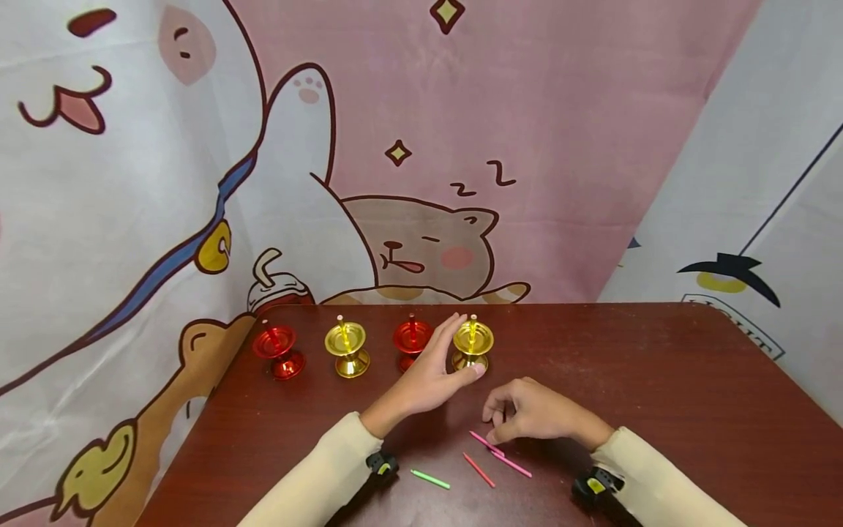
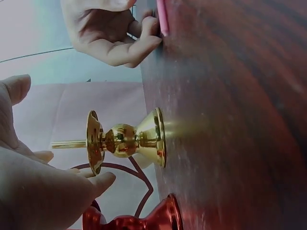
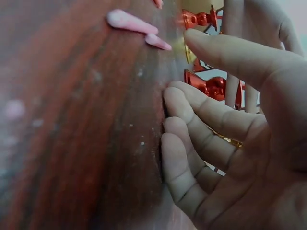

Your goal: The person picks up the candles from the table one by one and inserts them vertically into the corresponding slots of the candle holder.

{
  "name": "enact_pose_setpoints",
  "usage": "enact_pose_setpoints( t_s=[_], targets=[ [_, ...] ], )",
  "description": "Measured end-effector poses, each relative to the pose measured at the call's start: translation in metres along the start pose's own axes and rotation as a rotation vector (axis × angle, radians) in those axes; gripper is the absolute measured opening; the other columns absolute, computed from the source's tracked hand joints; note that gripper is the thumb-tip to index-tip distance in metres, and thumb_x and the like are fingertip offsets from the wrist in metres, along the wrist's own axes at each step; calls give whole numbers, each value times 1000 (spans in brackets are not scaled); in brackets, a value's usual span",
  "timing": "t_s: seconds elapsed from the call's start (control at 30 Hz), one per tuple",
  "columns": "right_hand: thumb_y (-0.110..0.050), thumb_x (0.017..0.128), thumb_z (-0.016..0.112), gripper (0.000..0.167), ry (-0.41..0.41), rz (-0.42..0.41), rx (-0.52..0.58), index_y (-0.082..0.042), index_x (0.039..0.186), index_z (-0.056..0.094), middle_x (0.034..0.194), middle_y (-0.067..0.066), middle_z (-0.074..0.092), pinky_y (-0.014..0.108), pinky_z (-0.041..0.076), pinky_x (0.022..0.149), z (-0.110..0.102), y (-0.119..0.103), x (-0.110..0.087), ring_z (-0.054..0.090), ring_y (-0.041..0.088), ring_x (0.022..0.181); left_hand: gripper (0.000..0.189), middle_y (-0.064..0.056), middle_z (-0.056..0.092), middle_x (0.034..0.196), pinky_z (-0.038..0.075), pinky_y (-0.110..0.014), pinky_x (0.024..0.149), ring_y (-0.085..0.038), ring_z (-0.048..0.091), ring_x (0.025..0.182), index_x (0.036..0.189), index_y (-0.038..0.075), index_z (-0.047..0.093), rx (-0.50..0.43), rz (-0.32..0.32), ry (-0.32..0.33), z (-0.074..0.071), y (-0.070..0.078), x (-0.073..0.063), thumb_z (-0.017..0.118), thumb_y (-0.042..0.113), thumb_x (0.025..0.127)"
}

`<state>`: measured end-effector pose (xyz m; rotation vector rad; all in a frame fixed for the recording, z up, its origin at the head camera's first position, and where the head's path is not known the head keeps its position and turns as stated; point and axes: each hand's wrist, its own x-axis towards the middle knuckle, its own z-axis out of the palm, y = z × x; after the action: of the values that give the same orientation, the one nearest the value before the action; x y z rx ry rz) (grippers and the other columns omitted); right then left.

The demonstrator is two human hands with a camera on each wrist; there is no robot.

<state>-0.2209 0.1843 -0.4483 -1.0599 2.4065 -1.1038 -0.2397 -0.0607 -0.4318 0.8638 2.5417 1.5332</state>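
Head view: at the far side of the desk [image 1: 626, 351] stood, left to right, the left red holder [image 1: 279, 350], left gold holder [image 1: 349, 348], right red holder [image 1: 408, 342] and right gold holder [image 1: 471, 350]. The left hand [image 1: 428, 379], fingers straight and gripping nothing, was beside the right gold holder and partly hid the right red holder. The right hand [image 1: 538, 411], fingers loosely bent, appeared empty near two pink sticks [image 1: 514, 465]; a red stick [image 1: 478, 470] and green stick [image 1: 430, 479] lay to their left. The step looked like reaching for a stick; picking one would call for a fine pinch that spared its pink neighbour.

Left wrist view: thumb and fingers spread about the right gold holder's dish; contact was unclear.

Right wrist view: nothing showed between thumb and fingers, and the pink sticks lay clear of the thumb.
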Motion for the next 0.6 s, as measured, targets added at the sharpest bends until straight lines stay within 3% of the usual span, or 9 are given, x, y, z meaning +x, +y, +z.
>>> enact_pose_setpoints(
  t_s=[0.23, 0.4, 0.6],
  targets=[
    [-26, 83, 94, 21, -29, 46, -11, -13, 91, 80, 74, -13, 67, 22, 47, 55, -1, 2, 9, 58, 2, 63, 82, -18, 25, 178, 28, -62, 128, -37, 30, 163, 171, 7, 33, -21, 17, 24, 3, -5, 11, 73, 35, 105],
    [-27, 82, 96, 23, -26, 61, -23, -14, 89, 79, 71, -13, 66, 22, 47, 55, -1, 1, 12, 58, 1, 62, 88, -18, 34, 174, 36, -57, 125, -35, 40, 157, 172, 8, 30, 26, 45, 57, 8, -30, 23, 71, 49, 105],
    [-25, 81, 96, 22, -28, 80, -9, -14, 90, 79, 72, -12, 66, 23, 47, 55, 0, 0, 11, 58, 2, 63, 100, -6, 32, 176, 35, -54, 127, -25, 40, 158, 175, 18, 28, -1, -20, 57, 20, -72, 41, 79, 57, 98]
  ],
)
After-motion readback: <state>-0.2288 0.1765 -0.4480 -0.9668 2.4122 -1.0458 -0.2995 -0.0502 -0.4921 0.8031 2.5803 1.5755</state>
